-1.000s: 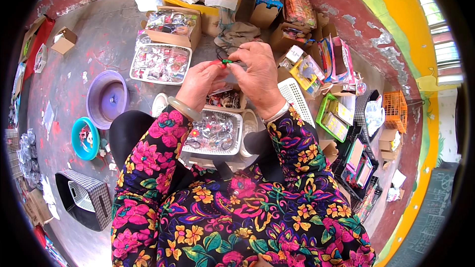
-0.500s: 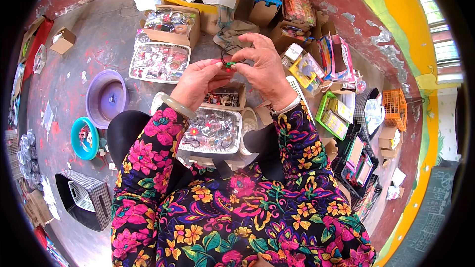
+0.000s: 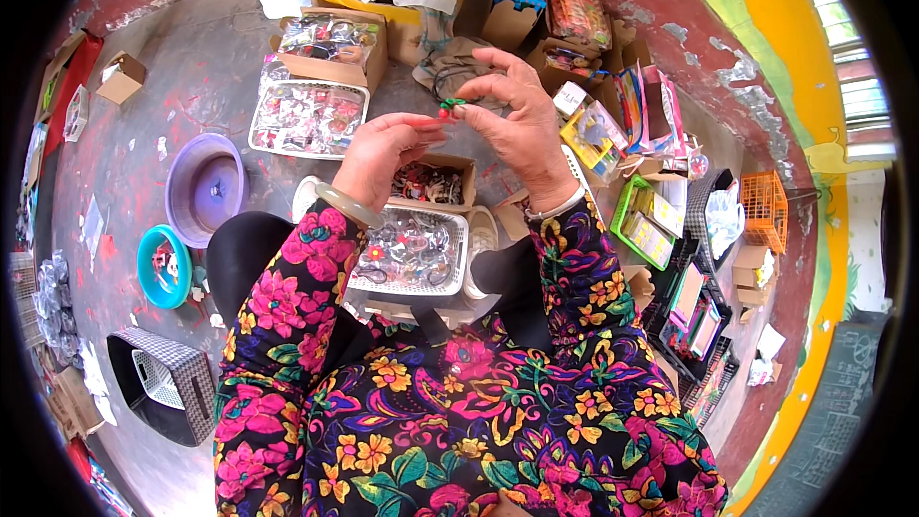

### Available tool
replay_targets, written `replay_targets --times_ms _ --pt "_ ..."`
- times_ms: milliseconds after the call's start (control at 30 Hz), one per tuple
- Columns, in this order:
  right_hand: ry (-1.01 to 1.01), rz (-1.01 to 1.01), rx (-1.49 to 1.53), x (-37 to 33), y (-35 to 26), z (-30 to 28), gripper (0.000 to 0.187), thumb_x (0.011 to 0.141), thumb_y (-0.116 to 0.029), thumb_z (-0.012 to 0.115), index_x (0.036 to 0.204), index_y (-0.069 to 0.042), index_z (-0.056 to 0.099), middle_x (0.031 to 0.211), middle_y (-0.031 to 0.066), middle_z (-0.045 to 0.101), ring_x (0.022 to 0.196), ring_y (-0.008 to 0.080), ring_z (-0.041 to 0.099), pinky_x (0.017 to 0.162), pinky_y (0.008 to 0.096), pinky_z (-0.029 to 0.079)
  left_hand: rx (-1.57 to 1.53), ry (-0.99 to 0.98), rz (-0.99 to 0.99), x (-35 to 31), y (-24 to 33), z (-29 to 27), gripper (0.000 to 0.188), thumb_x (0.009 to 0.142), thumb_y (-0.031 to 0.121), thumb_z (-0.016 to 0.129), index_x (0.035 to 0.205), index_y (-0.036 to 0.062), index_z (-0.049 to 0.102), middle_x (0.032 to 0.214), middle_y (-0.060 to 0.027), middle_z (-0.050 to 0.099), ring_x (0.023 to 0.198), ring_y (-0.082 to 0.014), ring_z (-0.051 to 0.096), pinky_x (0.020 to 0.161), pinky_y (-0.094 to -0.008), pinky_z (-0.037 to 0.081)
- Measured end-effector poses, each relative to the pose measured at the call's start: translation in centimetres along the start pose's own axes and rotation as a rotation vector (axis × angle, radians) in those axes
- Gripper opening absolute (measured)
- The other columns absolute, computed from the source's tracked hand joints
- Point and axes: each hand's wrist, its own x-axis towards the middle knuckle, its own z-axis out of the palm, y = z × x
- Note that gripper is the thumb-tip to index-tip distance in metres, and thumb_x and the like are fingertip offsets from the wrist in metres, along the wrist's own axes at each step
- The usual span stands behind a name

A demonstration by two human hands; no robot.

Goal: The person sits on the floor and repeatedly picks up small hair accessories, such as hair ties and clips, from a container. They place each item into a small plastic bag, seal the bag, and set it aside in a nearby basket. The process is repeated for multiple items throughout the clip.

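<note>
My right hand [image 3: 523, 129] pinches a black hair tie [image 3: 437, 86] between thumb and forefinger, its other fingers raised. The hair tie carries a small green and red ornament [image 3: 454, 104] right at the fingertips. Just left of it is my left hand [image 3: 381, 151], its fingers stretched out and lying together, the tips very near the ornament; its thumb is mostly hidden. Below my hands, a white basket [image 3: 463, 254] holds hair ties and small clear packets. Beyond it stands a cardboard box [image 3: 468, 182] of small dark and coloured pieces.
A second white basket [image 3: 257, 134] of packets lies farther left, with an open carton [image 3: 375, 50] behind it. Purple [image 3: 182, 193] and teal [image 3: 144, 268] basins stand on the left floor. To the right are a green basket [image 3: 627, 193], a black crate [image 3: 675, 263] and an orange basket [image 3: 766, 193].
My left fingers have come off the hair tie and straightened. My right hand has lifted the hair tie slightly away, with the ornament now more exposed.
</note>
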Motion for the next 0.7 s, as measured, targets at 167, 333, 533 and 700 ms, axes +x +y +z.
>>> replay_targets --times_ms 167,333,533,700 --pt "0.064 -0.119 0.014 -0.3 -0.8 1.6 0.015 0.065 -0.009 0.07 0.079 -0.01 0.065 0.116 0.0104 0.051 0.114 0.0293 0.041 0.095 0.0373 0.033 -0.039 0.079 -0.012 -0.6 0.7 0.9 0.02 0.084 0.007 0.044 0.093 -0.0021 0.059 0.093 -0.0079 0.061 0.087 -0.015 0.059 0.079 -0.0254 0.047" --pt "0.022 -0.137 -0.021 -0.5 -0.9 2.0 0.016 0.064 -0.007 0.069 0.079 -0.01 0.065 0.118 0.0106 0.051 0.115 0.0312 0.041 0.096 0.0379 0.033 0.048 0.066 0.124 -0.4 -0.1 0.4 0.021 0.086 0.011 0.043 0.091 -0.002 0.059 0.089 -0.0062 0.06 0.085 -0.0128 0.058 0.078 -0.0251 0.047" --pt "0.054 -0.121 -0.013 -0.5 -1.1 1.8 0.016 0.065 -0.007 0.069 0.08 -0.009 0.065 0.115 0.0103 0.053 0.114 0.03 0.043 0.095 0.0376 0.034 0.159 0.094 0.233 -0.1 -0.5 0.6 0.022 0.083 0.008 0.043 0.09 -0.0048 0.06 0.086 -0.0101 0.062 0.084 -0.0148 0.06 0.08 -0.0269 0.046" --pt "0.034 0.117 0.393 -0.4 -0.8 0.6 0.015 0.068 -0.005 0.067 0.082 -0.004 0.064 0.111 0.0102 0.057 0.102 0.0218 0.052 0.09 0.0332 0.038 0.195 0.157 0.265 -0.2 0.0 0.7 0.024 0.077 0.002 0.04 0.084 -0.007 0.061 0.083 -0.0129 0.063 0.083 -0.0184 0.062 0.082 -0.0277 0.046"
